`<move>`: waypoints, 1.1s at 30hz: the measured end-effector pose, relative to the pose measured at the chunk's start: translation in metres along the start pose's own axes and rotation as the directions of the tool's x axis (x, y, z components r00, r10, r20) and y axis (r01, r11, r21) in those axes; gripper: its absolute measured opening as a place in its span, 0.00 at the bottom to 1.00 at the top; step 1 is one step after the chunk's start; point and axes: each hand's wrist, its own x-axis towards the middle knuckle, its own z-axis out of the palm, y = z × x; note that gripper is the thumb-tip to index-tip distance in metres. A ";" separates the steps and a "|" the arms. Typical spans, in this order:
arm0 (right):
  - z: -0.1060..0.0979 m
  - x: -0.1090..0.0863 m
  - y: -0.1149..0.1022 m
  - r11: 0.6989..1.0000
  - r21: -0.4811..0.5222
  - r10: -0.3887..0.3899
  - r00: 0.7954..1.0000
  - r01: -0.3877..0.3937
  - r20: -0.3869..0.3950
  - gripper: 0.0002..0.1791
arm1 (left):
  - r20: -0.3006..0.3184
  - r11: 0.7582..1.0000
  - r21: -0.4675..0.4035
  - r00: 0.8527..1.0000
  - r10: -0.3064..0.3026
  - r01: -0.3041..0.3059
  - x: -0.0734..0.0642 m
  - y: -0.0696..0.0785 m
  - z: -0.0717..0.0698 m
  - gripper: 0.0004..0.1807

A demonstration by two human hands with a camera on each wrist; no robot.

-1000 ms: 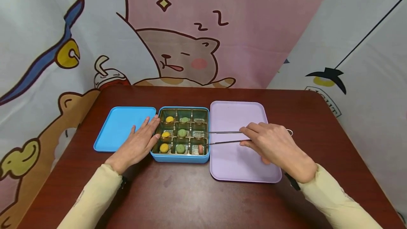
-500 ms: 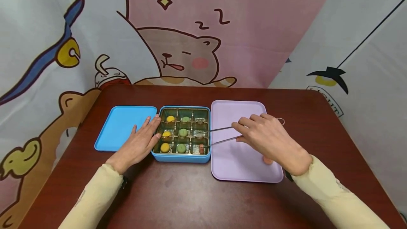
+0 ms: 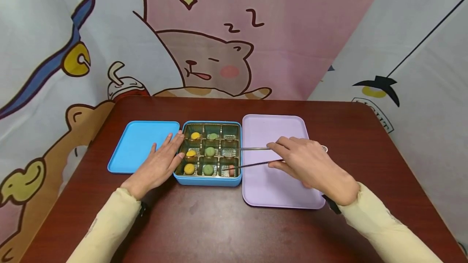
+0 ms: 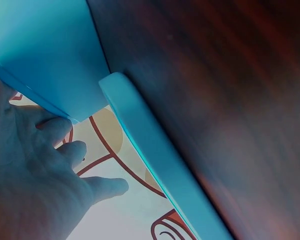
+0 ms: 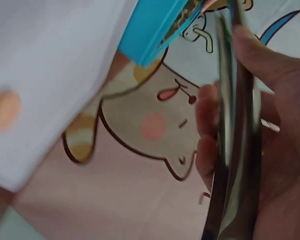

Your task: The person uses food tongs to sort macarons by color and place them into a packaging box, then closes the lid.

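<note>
My right hand grips metal tongs, their two arms spread and reaching left over the blue box. The front arm's tip is at a pinkish-brown macaron standing on edge in the front right compartment. Yellow macarons fill the box's left column and green ones the middle column. With straight, spread fingers, my left hand rests against the box's left side. In the right wrist view, a round orange-tan piece lies on the lilac tray; the hand hides it in the head view.
The lilac tray lies right of the box, under the right hand. A flat blue lid lies left of the box, partly behind the left hand. Brown tabletop surrounds them, with a printed cloth behind.
My right hand has shifted left with the tongs, whose arms drew closer and then spread again. The macaron stays in the front right compartment. My left hand keeps its place.
</note>
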 end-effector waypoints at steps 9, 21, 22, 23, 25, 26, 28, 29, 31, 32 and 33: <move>-0.001 -0.016 -0.009 0.992 0.105 0.083 0.995 -0.076 -0.063 0.22 | 0.003 1.000 0.007 1.000 -0.001 0.001 0.005 0.000 -0.005 0.35; -0.009 -0.008 0.013 0.981 -0.189 -0.038 0.999 0.033 -0.026 0.23 | 0.005 1.000 0.008 1.000 -0.001 0.001 0.005 0.000 -0.003 0.35; -0.009 -0.006 0.013 0.979 -0.203 -0.036 0.999 0.033 -0.010 0.23 | 0.006 1.000 0.008 1.000 -0.002 0.001 0.005 0.000 -0.003 0.35; -0.009 -0.005 0.013 0.975 -0.218 -0.035 0.999 0.036 0.008 0.24 | 0.005 1.000 0.008 1.000 -0.001 0.001 0.005 0.000 -0.002 0.35; -0.009 -0.003 0.013 0.970 -0.238 -0.036 0.999 0.043 0.034 0.26 | 0.002 1.000 0.006 1.000 -0.001 0.001 0.004 0.000 -0.001 0.35; -0.009 -0.002 0.013 0.969 -0.241 -0.038 0.998 0.047 0.041 0.27 | 0.000 1.000 0.005 1.000 0.000 0.000 0.004 0.000 -0.001 0.35; -0.010 -0.001 0.013 0.969 -0.242 -0.047 0.998 0.057 0.046 0.26 | -0.003 1.000 0.003 1.000 0.001 -0.001 0.003 0.000 0.000 0.35; -0.010 -0.001 0.013 0.969 -0.241 -0.052 0.998 0.062 0.045 0.26 | -0.004 1.000 0.001 1.000 0.000 0.000 0.002 0.000 0.000 0.36; -0.009 -0.001 0.012 0.971 -0.231 -0.062 0.997 0.068 0.035 0.27 | -0.005 1.000 -0.001 1.000 -0.001 0.001 0.001 0.000 0.001 0.36; -0.009 0.000 0.012 0.972 -0.224 -0.064 0.998 0.069 0.026 0.27 | -0.004 1.000 -0.002 1.000 -0.002 0.002 0.000 0.000 0.001 0.36; -0.009 0.000 0.011 0.973 -0.218 -0.066 0.998 0.069 0.019 0.27 | -0.003 1.000 -0.003 1.000 -0.003 0.003 0.000 0.000 0.001 0.36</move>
